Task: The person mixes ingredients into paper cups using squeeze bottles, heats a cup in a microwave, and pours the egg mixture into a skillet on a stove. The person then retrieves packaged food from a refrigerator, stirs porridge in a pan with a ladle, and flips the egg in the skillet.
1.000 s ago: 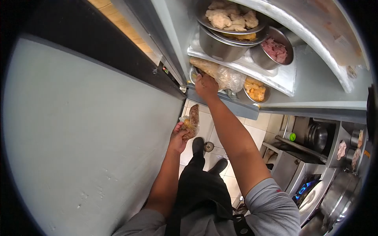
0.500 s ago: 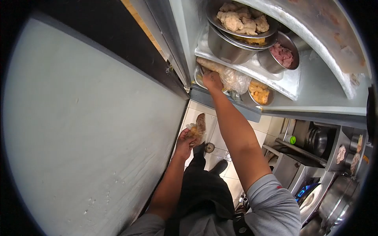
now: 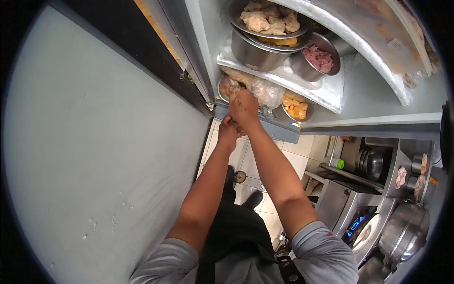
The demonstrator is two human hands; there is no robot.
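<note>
My right hand point(image 3: 244, 108) reaches to the lower shelf of the refrigerator, fingers closed on what looks like a clear plastic bag of brownish food point(image 3: 228, 87). That bag is at a metal bowl on the shelf's left end; the hand hides part of both. Just below and touching or nearly touching it, my left hand point(image 3: 228, 133) has its fingers curled, and what they hold is hidden. Beside my right hand lies a large clear plastic bag point(image 3: 267, 91) with pale contents. A metal bowl of orange-coated meat pieces point(image 3: 295, 108) stands to its right.
Above are a steel pot point(image 3: 257, 54) topped with bowls of battered pieces point(image 3: 267, 20) and a pot of pink meat point(image 3: 318, 58). The grey refrigerator door point(image 3: 109, 156) stands at left. To the right are a lit burner point(image 3: 355, 226) and a large lidded pot point(image 3: 404, 232).
My left hand has moved up from below the shelf to my right hand. The brownish bag it held now appears at the bowl by my right hand. The view has shifted slightly.
</note>
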